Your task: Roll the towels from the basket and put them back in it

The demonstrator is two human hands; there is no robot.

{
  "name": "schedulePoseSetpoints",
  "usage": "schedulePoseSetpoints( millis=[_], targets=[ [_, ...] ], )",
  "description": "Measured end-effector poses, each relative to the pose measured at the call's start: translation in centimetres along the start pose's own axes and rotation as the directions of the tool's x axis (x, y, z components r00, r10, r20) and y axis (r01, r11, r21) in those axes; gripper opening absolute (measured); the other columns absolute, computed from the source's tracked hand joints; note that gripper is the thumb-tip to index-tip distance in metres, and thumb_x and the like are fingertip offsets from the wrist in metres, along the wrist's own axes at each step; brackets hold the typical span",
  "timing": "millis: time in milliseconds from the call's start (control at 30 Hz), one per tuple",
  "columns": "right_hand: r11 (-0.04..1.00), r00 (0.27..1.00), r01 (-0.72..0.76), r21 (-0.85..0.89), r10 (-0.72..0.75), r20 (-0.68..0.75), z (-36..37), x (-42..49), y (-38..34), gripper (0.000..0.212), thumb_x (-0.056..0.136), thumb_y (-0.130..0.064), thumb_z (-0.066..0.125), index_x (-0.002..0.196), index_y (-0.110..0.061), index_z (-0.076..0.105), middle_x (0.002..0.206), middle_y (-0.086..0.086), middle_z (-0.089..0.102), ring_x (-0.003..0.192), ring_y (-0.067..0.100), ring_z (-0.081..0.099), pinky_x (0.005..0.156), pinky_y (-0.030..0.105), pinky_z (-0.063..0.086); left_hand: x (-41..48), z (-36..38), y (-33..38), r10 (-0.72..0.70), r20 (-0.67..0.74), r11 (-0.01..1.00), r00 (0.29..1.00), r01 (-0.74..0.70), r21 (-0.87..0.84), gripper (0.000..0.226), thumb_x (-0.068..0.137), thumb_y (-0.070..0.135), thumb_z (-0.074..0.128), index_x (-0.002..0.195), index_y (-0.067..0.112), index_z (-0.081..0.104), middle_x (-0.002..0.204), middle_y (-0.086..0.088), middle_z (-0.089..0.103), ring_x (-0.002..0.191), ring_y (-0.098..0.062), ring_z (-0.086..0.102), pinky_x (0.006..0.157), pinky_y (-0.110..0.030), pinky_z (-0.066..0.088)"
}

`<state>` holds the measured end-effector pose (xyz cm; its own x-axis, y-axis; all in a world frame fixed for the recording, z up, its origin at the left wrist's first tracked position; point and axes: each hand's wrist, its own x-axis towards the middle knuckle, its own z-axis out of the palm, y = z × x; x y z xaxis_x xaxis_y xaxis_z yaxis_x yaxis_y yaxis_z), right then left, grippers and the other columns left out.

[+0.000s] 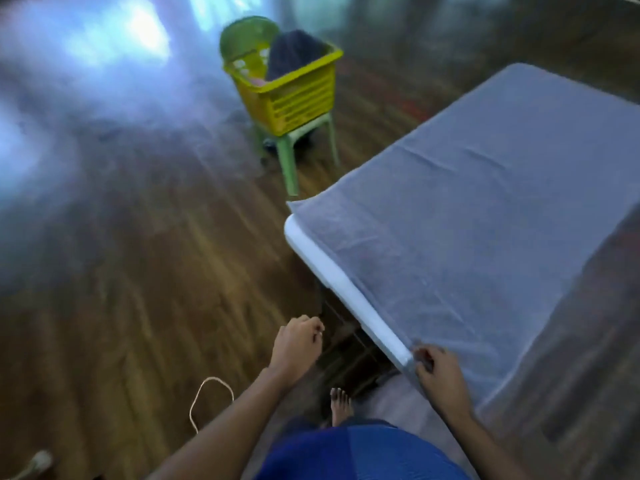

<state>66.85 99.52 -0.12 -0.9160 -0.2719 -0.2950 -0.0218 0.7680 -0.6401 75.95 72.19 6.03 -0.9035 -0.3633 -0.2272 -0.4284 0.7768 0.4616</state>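
- Head view looks down at a person's two hands, and much of it is blurry.
- The right hand [441, 374] has its fingers curled on the near corner of a big flat grey cloth towel [485, 220]. It grips that corner.
- The towel lies spread out ahead of that hand and to its right, over a white plastic table [325, 268].
- A strip of the table's white edge shows just left of the right hand and runs away from it.
- The left hand [296, 344] hangs in the air, left of the right hand and apart from the table. Its fingers are loosely curled and it holds nothing.
- A yellow plastic basket with slots [294, 95] is far ahead of the left hand, well apart from both hands. It sits on a light green plastic chair [287, 157].
- A dark bundle of cloth [294, 51] sticks up out of the basket. It is too blurry to tell more.
- A brown wooden floor [138, 271] lies below the left hand.
- A thin white cord [207, 396] makes a loop on the floor, left of the left hand and nearer the person.
- A bare foot [341, 405] stands on the floor between the two hands, a bit nearer the person.
- Blue clothing [356, 452] shows between the two arms.
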Motion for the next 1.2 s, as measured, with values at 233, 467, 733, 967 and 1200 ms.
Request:
schedulePoseSetpoints(
  millis=[233,467,733,967,1200],
  targets=[
    [0.964,0.964,-0.189,-0.188,0.147,-0.22,1.7,-1.8,-0.1,0.026,0.071,0.002,0.074,0.092,-0.012,0.068,0.094,0.01,0.061,0.085,0.031,0.059,0.072,0.041,0.05,10.4,-1.4,-0.7,0.234,0.145,0.948,0.961,-0.259,0.183,0.026,0.093,0.017,0.046,0.11,0.02,0.065,0.11,0.003,0.058,0.105,-0.02,0.052,0.09,-0.038,0.044],
    [0.898,0.895,-0.356,-0.257,0.248,-0.37,3.5,-0.8,-1.4,0.035,0.066,0.003,0.077,0.096,-0.01,0.066,0.094,0.011,0.063,0.079,0.03,0.057,0.064,0.041,0.05,21.2,-3.2,-3.9,0.443,0.21,0.794,0.871,-0.491,0.358,0.038,0.079,0.008,0.065,0.117,0.012,0.062,0.119,-0.008,0.06,0.111,-0.029,0.056,0.092,-0.044,0.046],
    [0.774,0.837,-0.515,-0.367,0.363,-0.408,4.7,0.1,-2.9,0.038,0.066,-0.001,0.077,0.099,-0.012,0.062,0.09,0.006,0.061,0.079,0.028,0.061,0.053,0.042,0.053,28.9,-4.6,-6.5,0.579,0.48,0.539,0.66,-0.751,0.383,0.059,0.06,0.014,0.084,0.114,0.018,0.062,0.11,-0.004,0.062,0.098,-0.026,0.061,0.08,-0.039,0.055],
    [0.785,0.77,-0.578,-0.221,0.436,-0.465,3.8,0.6,-3.0,0.034,0.07,0.007,0.068,0.096,-0.013,0.063,0.095,0.005,0.062,0.083,0.028,0.058,0.064,0.041,0.053,32.1,-3.8,-5.9,0.669,0.42,0.472,0.613,-0.787,0.396,0.048,0.045,-0.004,0.083,0.089,0.01,0.066,0.081,-0.008,0.062,0.071,-0.03,0.062,0.056,-0.037,0.055],
    [0.839,0.736,-0.544,-0.01,0.471,-0.487,4.0,-2.1,-2.2,0.033,0.074,0.008,0.066,0.1,-0.012,0.069,0.099,0.001,0.065,0.093,0.025,0.058,0.076,0.031,0.044,33.8,-4.4,-7.8,0.644,0.415,0.644,0.642,-0.749,0.158,0.027,0.074,-0.01,0.07,0.095,0.007,0.07,0.089,-0.007,0.066,0.082,-0.029,0.062,0.073,-0.04,0.054]
  ],
)
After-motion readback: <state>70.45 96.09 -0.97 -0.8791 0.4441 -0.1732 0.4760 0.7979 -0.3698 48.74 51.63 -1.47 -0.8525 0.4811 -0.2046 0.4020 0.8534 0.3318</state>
